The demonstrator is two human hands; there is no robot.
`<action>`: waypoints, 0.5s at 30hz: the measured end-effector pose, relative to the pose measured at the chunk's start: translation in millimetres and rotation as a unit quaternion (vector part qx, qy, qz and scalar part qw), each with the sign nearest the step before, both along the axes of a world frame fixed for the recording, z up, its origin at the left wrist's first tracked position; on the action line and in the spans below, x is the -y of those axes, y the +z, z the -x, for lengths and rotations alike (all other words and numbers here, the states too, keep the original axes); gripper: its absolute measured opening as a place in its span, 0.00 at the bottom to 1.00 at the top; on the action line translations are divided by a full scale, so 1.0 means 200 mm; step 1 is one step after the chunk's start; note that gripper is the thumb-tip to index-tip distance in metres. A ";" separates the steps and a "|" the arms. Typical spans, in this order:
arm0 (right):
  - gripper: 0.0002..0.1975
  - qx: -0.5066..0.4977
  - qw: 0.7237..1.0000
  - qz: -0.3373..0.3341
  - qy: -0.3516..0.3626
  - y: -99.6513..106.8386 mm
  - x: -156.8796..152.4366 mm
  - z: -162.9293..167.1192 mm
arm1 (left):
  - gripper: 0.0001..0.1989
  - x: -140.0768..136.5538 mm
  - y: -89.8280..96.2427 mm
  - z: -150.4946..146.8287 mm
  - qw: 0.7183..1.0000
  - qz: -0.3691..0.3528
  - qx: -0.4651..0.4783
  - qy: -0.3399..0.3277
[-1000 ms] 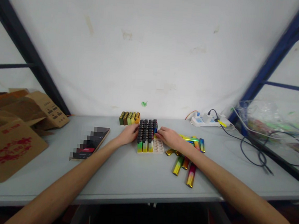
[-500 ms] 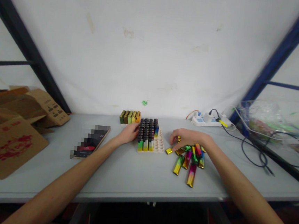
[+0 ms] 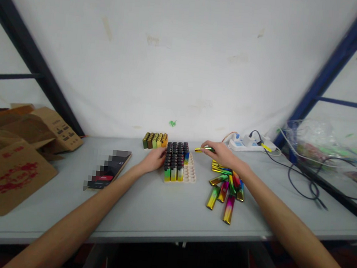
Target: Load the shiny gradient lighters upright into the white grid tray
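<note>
A white tray [image 3: 190,174] with round recesses holds rows of black-topped lighters [image 3: 176,161], the front ones green and yellow. My left hand [image 3: 154,159] lies against the left side of these rows, fingers curled at the tray's edge and partly hidden. To the right of the tray, my right hand [image 3: 217,150] is raised above the table, closed on a shiny gold-and-green lighter casing [image 3: 198,150] held nearly level, its end pointing left. Below that hand lies a loose pile of metallic rainbow lighter casings [image 3: 228,209].
Behind the tray stands a block of gold and olive lighter-shaped pieces [image 3: 155,141]. A phone [image 3: 112,172], partly pixelated, lies to the left, beyond it cardboard boxes [image 3: 15,174]. A power strip [image 3: 246,144] with cables [image 3: 309,189] and clear plastic wrap [image 3: 317,140] are on the right.
My right hand has risen from the pile and moved back, away from me, bringing a gold-and-green casing with it. My left hand stays against the tray.
</note>
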State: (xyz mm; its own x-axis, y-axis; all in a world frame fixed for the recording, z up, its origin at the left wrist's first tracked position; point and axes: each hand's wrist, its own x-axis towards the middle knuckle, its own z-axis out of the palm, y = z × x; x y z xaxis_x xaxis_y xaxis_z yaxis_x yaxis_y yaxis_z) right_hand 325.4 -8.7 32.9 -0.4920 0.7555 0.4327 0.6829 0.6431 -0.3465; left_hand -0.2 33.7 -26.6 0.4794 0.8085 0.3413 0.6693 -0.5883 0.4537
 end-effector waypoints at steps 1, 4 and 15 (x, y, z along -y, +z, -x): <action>0.16 -0.024 1.000 -0.012 -0.007 0.00 -0.01 0.00 | 0.13 0.00 0.00 0.00 1.000 0.001 0.003 -0.001; 0.17 -0.089 0.995 -0.025 -0.040 -0.03 -0.03 0.02 | 0.14 0.00 0.00 0.00 1.000 0.003 0.012 -0.004; 0.22 -0.171 0.981 0.084 0.039 -0.10 0.00 0.12 | 0.15 0.00 0.01 0.00 1.000 0.005 0.011 0.003</action>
State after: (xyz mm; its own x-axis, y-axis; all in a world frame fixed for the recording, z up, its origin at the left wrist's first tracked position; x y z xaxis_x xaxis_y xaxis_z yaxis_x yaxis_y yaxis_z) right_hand 300.9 -8.0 13.2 -0.3988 0.7960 0.4554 0.4592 0.6032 -0.6522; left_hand -0.3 32.7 -25.0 0.4674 0.8142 0.3443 0.6618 -0.5805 0.4743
